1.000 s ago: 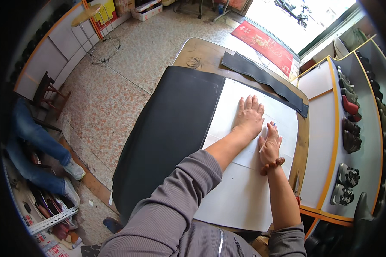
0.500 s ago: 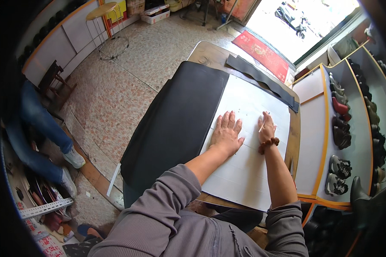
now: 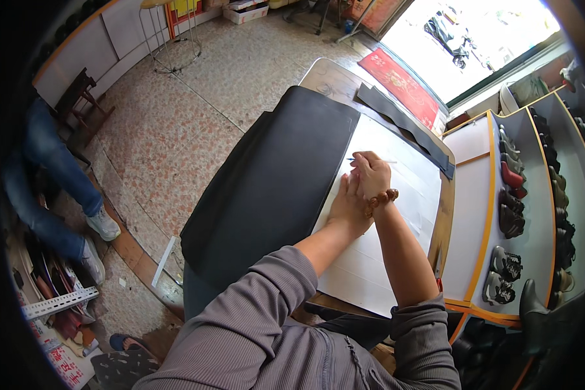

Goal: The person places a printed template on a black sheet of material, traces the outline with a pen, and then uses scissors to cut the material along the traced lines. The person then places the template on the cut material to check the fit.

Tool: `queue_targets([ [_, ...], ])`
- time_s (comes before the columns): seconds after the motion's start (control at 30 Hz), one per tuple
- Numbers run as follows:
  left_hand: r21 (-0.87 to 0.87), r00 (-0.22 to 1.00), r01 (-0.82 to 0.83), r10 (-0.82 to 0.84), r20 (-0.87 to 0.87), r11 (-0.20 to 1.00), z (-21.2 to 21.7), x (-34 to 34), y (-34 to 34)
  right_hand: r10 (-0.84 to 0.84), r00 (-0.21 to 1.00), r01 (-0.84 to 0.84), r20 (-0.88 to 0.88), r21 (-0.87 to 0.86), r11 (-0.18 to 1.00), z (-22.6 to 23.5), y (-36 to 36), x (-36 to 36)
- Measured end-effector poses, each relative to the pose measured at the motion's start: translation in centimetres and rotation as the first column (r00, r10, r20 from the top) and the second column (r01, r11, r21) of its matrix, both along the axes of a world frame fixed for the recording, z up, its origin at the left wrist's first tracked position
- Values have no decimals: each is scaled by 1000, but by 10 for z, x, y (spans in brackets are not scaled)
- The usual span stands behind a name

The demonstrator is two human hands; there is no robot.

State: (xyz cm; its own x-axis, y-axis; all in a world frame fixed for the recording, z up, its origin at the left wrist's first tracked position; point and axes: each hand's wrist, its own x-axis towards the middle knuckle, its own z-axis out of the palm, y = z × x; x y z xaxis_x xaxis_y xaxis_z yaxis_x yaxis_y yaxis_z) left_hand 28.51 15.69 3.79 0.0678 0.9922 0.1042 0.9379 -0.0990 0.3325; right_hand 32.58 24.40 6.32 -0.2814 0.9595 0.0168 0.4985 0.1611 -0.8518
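Note:
A slim white pen (image 3: 389, 161) is pinched in my right hand (image 3: 375, 177), its bluish tip pointing left near the seam between a white sheet (image 3: 357, 279) and a black sheet of leather-like material (image 3: 266, 175). My left hand (image 3: 348, 209) lies flat on the white sheet with its fingers stretched forward. Part of that hand is hidden under my right hand and wrist, which cross over it. A beaded bracelet (image 3: 381, 202) circles my right wrist. The black material drapes over the left side of the wooden table (image 3: 325, 73).
Dark strips (image 3: 406, 123) lie along the table's far right. A red-handled tool (image 3: 439, 273) rests by its right edge. Shoe shelves (image 3: 480, 195) stand close on the right. Another person's legs (image 3: 62, 156) are at the left, near a wire-legged stool (image 3: 175, 55).
My right hand has moved left across the white sheet, over my left hand, bringing the pen near the black edge. My left hand stays flat. The view has shifted slightly.

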Motion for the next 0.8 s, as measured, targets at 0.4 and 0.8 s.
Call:
queue_targets([
  [0.4,-38,997,14,-16,-72,999,-5,3,2,33,984,-40,175,36,999,-5,5,-7],
  [0.8,52,997,-40,44,-66,998,-5,4,5,251,850,-367,462,181,912,8,-30,8],
])
